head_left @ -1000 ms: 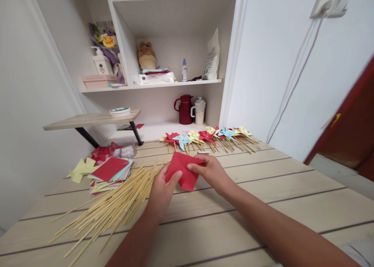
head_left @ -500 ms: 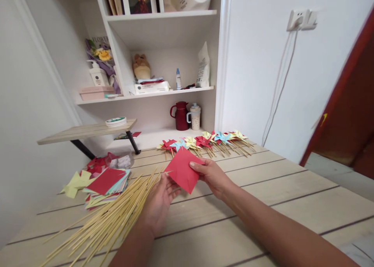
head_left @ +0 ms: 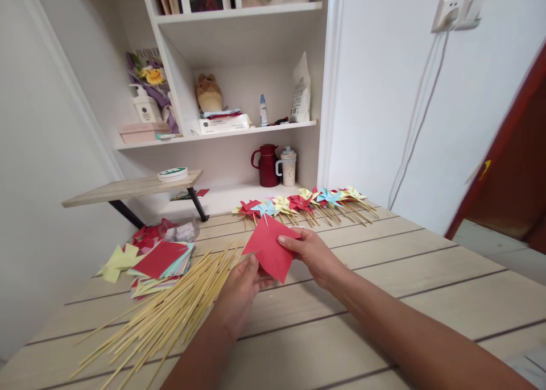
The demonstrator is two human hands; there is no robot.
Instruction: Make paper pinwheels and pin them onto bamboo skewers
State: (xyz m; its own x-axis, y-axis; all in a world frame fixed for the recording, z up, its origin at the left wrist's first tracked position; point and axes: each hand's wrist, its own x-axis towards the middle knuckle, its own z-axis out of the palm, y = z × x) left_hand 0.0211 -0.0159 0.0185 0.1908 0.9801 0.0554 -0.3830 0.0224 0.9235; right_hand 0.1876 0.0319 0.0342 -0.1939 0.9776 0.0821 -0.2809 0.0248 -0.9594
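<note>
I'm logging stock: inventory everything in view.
Paper square: one, red, centre
Sticks: many, yellow, left
Pinwheels: several, mixed, back
Paper stack: one, mixed, left
Paper shapes: several, mixed, by stack
Box: one, clear, behind stack
Table: one, tan, below
Stand: one, tan-topped, back left
Disc: one, white, on stand
Shelving: one, white, back
Jug: one, dark red, shelving
Cup: one, cream, by jug
Shelf goods: several, mixed, shelving
Socket: one, white, right
Door: one, dark red, right
Left grip: one, bare, paper's left
Right grip: one, bare, paper's right
</note>
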